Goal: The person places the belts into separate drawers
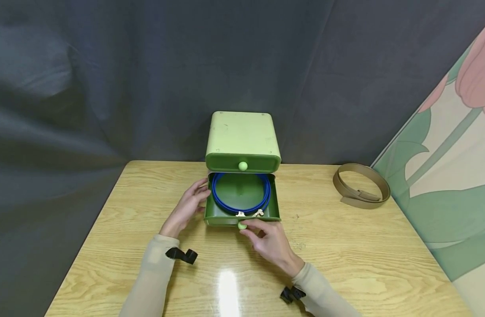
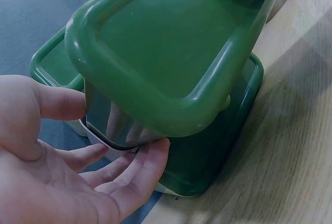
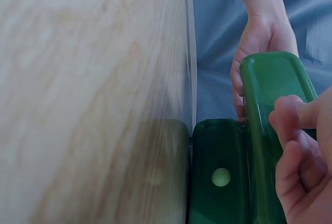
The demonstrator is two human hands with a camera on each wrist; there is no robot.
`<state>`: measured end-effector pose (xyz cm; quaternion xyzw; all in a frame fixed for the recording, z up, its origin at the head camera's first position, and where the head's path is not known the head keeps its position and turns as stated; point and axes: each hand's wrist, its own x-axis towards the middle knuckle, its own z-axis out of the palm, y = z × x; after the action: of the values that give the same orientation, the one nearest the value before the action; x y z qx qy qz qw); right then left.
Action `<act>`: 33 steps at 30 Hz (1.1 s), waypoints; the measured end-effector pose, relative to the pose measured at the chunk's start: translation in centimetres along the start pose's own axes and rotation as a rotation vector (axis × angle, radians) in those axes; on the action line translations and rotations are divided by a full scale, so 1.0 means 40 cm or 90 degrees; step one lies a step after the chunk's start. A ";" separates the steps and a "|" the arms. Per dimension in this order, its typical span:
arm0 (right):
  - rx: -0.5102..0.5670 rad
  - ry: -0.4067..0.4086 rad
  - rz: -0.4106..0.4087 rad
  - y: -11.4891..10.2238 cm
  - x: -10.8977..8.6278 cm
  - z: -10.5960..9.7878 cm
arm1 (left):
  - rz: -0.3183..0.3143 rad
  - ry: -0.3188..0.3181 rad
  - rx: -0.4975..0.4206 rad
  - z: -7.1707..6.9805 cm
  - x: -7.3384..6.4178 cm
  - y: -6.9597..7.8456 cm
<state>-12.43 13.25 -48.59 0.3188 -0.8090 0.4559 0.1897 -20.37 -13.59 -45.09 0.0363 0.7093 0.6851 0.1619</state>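
A pale green cabinet (image 1: 242, 132) with dark green fronts stands at the table's back edge. Below its top front, a green drawer (image 1: 240, 193) is pulled out. Inside lies a coiled thin blue belt (image 1: 214, 189), its gold-coloured metal fittings toward the drawer front. My right hand (image 1: 272, 242) pinches the round light green knob (image 1: 242, 225) of this drawer between thumb and fingers. At the drawer's left side my left hand (image 2: 98, 167) holds its lower edge, thumb against the side wall and fingertips underneath.
A coiled tan belt (image 1: 361, 198) lies on the wooden table (image 1: 147, 189) toward the right. Beneath the pulled-out drawer sits a lower drawer front with its own knob (image 3: 221, 177). A dark curtain (image 1: 242, 57) hangs behind; a flower-patterned cloth (image 1: 444, 185) borders the right.
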 end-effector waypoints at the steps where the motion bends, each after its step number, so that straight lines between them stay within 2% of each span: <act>1: -0.001 0.001 -0.003 0.001 0.001 0.000 | 0.001 0.000 -0.001 0.000 0.000 0.000; 10: -0.013 0.020 -0.003 0.003 0.008 -0.005 | -0.006 0.007 0.003 0.003 0.001 0.003; 20: -0.022 0.010 0.006 -0.002 0.010 -0.010 | -0.007 0.012 0.005 0.003 0.002 -0.001; 26: -0.029 0.021 -0.003 0.005 0.012 -0.006 | -0.008 0.016 0.004 0.001 0.003 -0.002; 33: -0.018 0.028 0.003 0.007 0.014 -0.004 | -0.005 0.011 0.005 0.003 0.003 0.000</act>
<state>-13.04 13.29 -48.35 0.3042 -0.8118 0.4517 0.2108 -20.44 -13.44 -45.12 0.0281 0.7134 0.6820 0.1586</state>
